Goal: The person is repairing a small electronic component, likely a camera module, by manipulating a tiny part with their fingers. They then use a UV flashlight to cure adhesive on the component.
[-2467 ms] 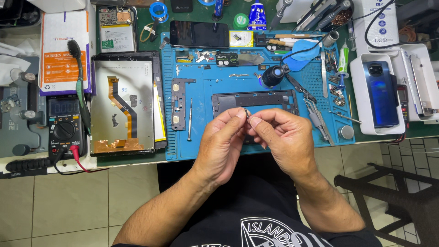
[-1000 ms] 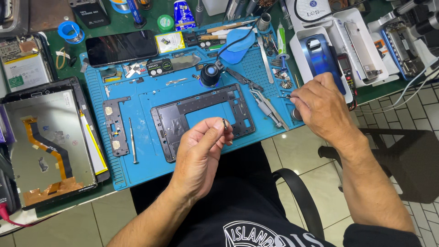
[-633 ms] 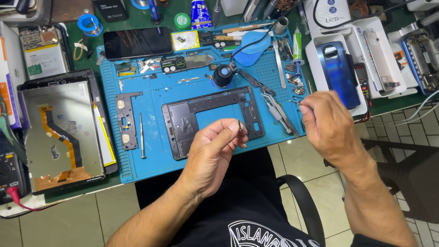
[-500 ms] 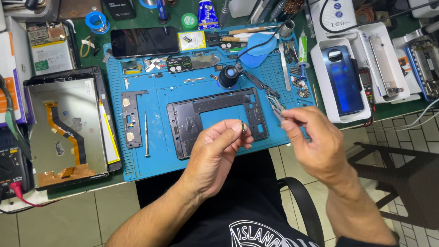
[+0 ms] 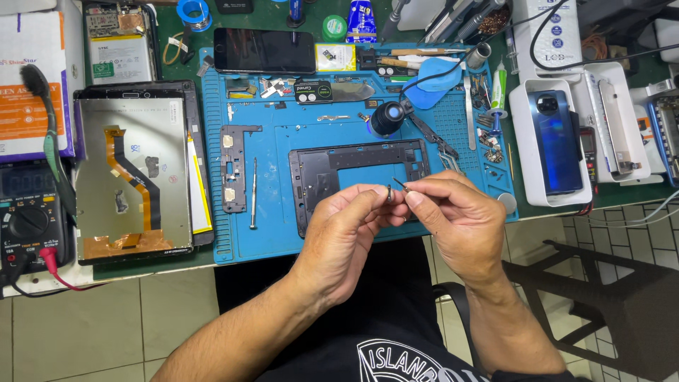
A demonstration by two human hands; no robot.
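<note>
My left hand [image 5: 346,230] pinches a tiny dark part [image 5: 390,192] between thumb and forefinger, just above the near edge of the blue work mat [image 5: 283,233]. My right hand [image 5: 460,219] holds thin metal tweezers [image 5: 401,185], whose tip points at that small part. Both hands meet in front of a black phone frame [image 5: 353,177] lying flat on the mat. The rest of the tweezers is hidden inside my right fist.
A tablet with an exposed orange flex cable [image 5: 134,177] lies left of the mat, beside a multimeter [image 5: 28,219]. A black phone [image 5: 264,51], a round loupe [image 5: 387,118], a screwdriver [image 5: 253,192] and several tools are at the back. A blue phone in a white tray [image 5: 555,141] sits right.
My right hand reached to the tools at the right, picked up tweezers and came back to my left hand. The left hand kept holding the small part.
</note>
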